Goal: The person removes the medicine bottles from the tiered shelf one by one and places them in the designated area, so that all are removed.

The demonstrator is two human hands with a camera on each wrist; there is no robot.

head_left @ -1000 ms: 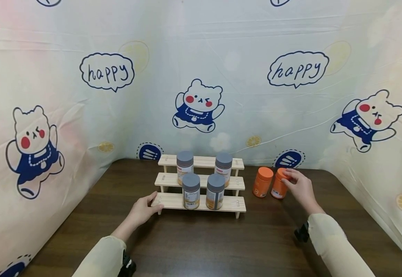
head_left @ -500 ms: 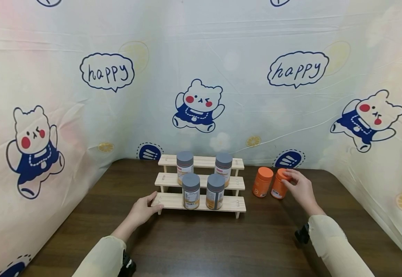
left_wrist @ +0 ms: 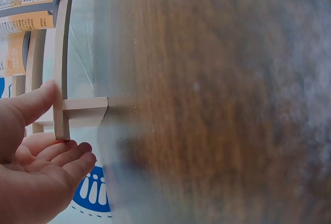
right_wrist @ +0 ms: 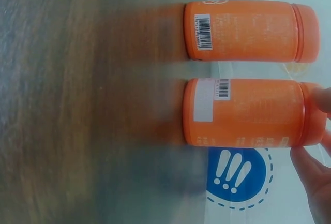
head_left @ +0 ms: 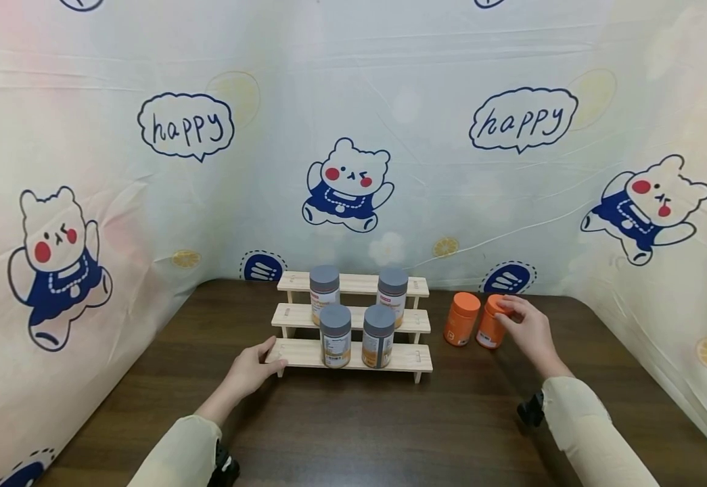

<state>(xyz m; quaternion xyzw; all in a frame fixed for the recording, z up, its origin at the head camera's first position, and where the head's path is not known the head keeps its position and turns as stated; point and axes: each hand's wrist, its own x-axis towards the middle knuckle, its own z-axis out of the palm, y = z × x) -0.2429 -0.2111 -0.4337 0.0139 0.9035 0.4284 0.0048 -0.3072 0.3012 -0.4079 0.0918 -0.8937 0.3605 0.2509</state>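
Note:
A three-step wooden shelf rack (head_left: 304, 352) stands on the table, bearing several grey-lidded jars. My left hand (head_left: 249, 370) holds the left end of its lowest board; in the left wrist view the thumb (left_wrist: 41, 102) lies on the board's upper face and the fingers curl at its end. To the right of the rack two orange bottles stand upright. My right hand (head_left: 530, 333) pinches the lid of the right-hand orange bottle (right_wrist: 248, 113), which rests on the table. The other orange bottle (head_left: 462, 319) is beside it, a small gap apart.
Two grey-lidded jars stand on the lowest board, a front left jar (head_left: 335, 336) and a front right jar (head_left: 378, 337). Behind them are a back left jar (head_left: 325, 294) and a back right jar (head_left: 392, 296). A printed cloth (head_left: 438, 203) surrounds the brown table (head_left: 353, 433).
The hands, bottles and rack keep their places. Only the head view has shifted very slightly.

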